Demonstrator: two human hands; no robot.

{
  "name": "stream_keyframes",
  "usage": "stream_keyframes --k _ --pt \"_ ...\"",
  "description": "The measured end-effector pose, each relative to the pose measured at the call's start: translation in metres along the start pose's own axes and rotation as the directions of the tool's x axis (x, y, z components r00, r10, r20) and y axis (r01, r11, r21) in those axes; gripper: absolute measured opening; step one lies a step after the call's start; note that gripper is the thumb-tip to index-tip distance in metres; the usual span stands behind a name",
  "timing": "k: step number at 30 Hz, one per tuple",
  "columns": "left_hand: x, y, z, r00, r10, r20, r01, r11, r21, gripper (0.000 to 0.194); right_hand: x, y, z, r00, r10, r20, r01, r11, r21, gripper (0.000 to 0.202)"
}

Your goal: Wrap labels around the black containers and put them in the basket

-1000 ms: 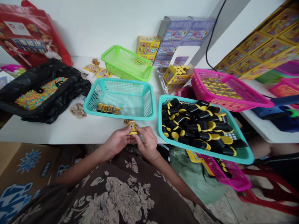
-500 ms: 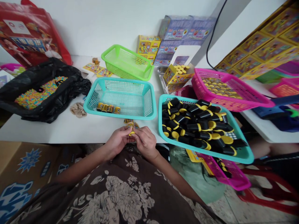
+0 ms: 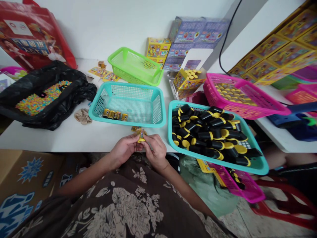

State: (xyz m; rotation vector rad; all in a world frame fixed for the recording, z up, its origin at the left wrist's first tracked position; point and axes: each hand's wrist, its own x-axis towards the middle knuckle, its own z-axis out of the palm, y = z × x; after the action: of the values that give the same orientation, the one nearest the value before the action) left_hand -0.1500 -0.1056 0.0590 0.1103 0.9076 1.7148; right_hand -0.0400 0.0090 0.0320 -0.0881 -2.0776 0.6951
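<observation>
We face a plain white wall (image 3: 111,26) behind the far edge of our white desk (image 3: 49,140). Toward its far right corner, a black cable (image 3: 222,49) hangs beside a pale pillar (image 3: 257,26). Beyond the right edge, we see a red stool or chair (image 3: 284,216) above light, seamed flooring (image 3: 235,224).

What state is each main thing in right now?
Left hand, pinching the cup
Right hand, pinching it too
Cup, labelled, yellow end down
Middle teal basket, holding four labelled pieces
Right teal basket, heaped with black containers
Upper pink basket, holding rows of yellowish items
Black bag, open, beads showing
Display box, open, flap raised
Purple boxes, stacked
Cloth, crumpled
</observation>
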Motion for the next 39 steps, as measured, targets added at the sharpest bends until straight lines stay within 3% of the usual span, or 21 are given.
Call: stream_keyframes --k 9,14,16,21,30,35,39 --pt "0.004 -0.005 0.0 0.994 0.053 -0.092 -0.046 0.996 0.074 0.029 0.001 0.001 0.004 0.999 -0.037 0.032 0.038 0.999 -0.023 0.022" --pt "0.003 -0.012 0.0 0.996 0.051 -0.075 -0.048 0.998 0.041 0.028 0.001 0.001 0.002 0.989 -0.142 0.028 0.144 0.983 -0.114 0.021" --pt "0.002 -0.011 0.0 0.997 0.055 -0.061 -0.053 0.998 0.019 0.025 0.0 0.0 0.0 0.994 -0.113 0.003 0.113 0.99 -0.09 0.023" --pt "-0.001 -0.005 0.001 0.999 0.036 0.012 -0.036 0.999 -0.001 0.022 0.001 -0.005 -0.002 0.996 0.093 0.01 -0.093 0.995 0.037 0.025" --pt "0.002 -0.008 -0.003 0.997 0.041 -0.059 -0.041 0.999 0.003 0.025 0.0 -0.003 0.003 1.0 -0.005 -0.015 0.005 0.999 0.05 0.027" --pt "0.003 -0.012 -0.004 0.997 0.016 -0.075 -0.015 1.0 0.006 0.023 -0.004 0.004 0.002 0.991 -0.132 0.006 0.132 0.987 -0.086 0.027" --pt "0.002 -0.009 -0.002 0.999 0.014 -0.034 -0.014 1.0 0.012 0.02 -0.005 0.001 -0.001 0.999 -0.045 0.013 0.046 0.996 -0.073 0.027"
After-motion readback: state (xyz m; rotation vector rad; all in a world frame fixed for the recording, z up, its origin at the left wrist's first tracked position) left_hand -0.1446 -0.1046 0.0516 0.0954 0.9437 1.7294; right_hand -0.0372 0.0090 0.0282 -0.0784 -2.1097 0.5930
